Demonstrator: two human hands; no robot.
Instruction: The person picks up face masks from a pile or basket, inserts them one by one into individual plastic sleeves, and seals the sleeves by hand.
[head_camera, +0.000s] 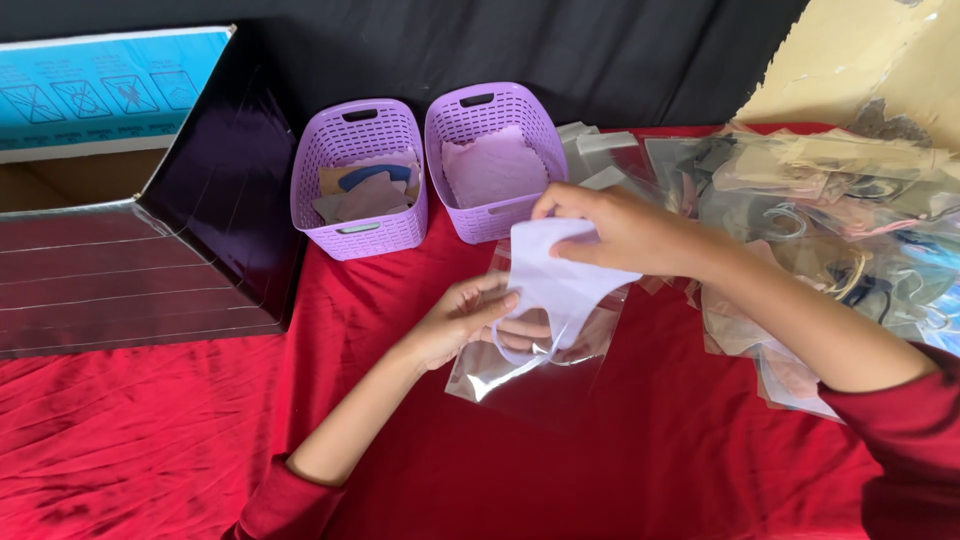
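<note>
item: pale lilac cloth face mask (560, 275), folded, with a thin ear loop hanging at its lower edge; it sits over the mouth of a clear plastic sleeve bag (530, 365) lying on the red tablecloth (620, 450), just in front of the baskets.

hands: right hand (610, 235) closed in a pinch on the mask's upper edge; left hand (465, 318) curled, gripping the bag's open end and the mask's lower corner.

handling note: the step appears to be passing the mask through the bag's mouth. it would go best with the opening held wide, the mask kept flat and the loop tucked so it does not snag.

containers: left purple woven plastic basket (358, 180) holds several flat pieces in tan, blue and mauve. right purple woven plastic basket (492, 160) holds pale pink-lilac pieces. a heap of clear bagged masks (830, 220) lies to the right. an open cardboard box with dark flaps (120, 240) stands at left; its contents cannot be seen.
</note>
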